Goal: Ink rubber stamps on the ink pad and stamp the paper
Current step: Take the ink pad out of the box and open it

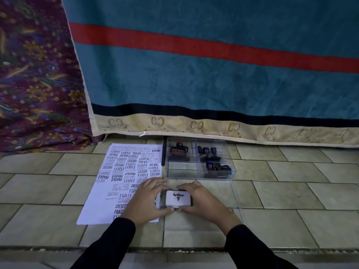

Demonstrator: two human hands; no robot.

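Black-sleeved left hand (145, 202) and right hand (203, 200) are gripping the ink pad (178, 199) from either side, fingers curling round its edges. Pad is sitting on the tiled floor (291, 197) just beside the stamped paper (124, 171), in front of the clear box (213, 176) holding rubber stamps (178, 150).

"Artline" on ink pad (178, 198) lid; paper (124, 171): SAMPLE, FRAGILE, AIR MAIL, AMENDED.
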